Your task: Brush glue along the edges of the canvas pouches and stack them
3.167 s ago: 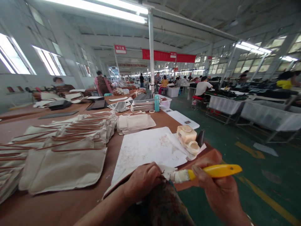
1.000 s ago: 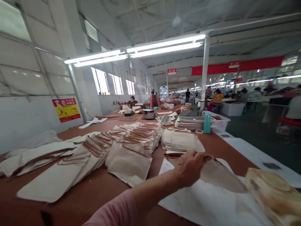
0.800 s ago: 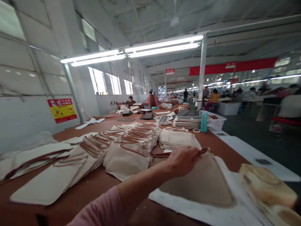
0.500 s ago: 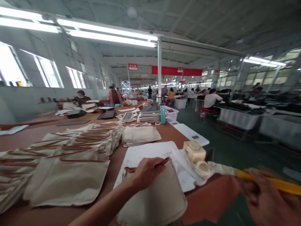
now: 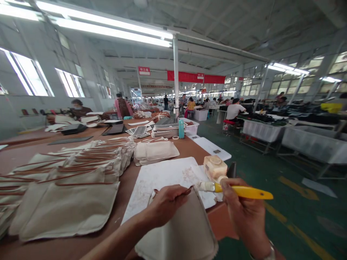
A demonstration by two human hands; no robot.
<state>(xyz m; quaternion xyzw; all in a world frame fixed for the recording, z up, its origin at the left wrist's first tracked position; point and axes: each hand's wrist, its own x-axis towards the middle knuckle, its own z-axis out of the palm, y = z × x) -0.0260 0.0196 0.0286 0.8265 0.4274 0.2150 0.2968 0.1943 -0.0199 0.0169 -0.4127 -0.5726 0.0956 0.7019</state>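
The counter (image 5: 124,184), covered in brown, runs ahead of me and off to my left. On the right, two big cloudy bins stand on metal frames over the green floor: in the nearer bin (image 5: 311,142) I can't make out any contents, and the farther bin (image 5: 262,130) has dark fabric heaped on a surface just behind it. Rows of cream pouches (image 5: 73,202) overlap on the left part of the counter; they look flat, with brown trim along their upper edges. Just to their right lies a white sheet (image 5: 159,171), smudged with brownish marks. Beyond, close to the post, a white crate (image 5: 193,129) has brown pieces showing above its rim.

Low in front of me, partly over the near edge of the sheet, hangs the single pouch (image 5: 187,231) I have in hand. My left hand (image 5: 172,202) is pinching it by its brown-trimmed top edge; what is inside it, if anything, I can't see. Past the sheet's right side sits a yellowish plastic jug (image 5: 215,167), its neck partly behind my fingers, its contents hidden from me. My right hand (image 5: 244,204) is closed round a brush (image 5: 251,192) by its yellow handle, the whitish bristles just beside the pouch's upper corner; whether they touch, I can't tell. Farther back a turquoise bottle (image 5: 181,129) stands upright, with a small pale ring (image 5: 175,137) beside it.
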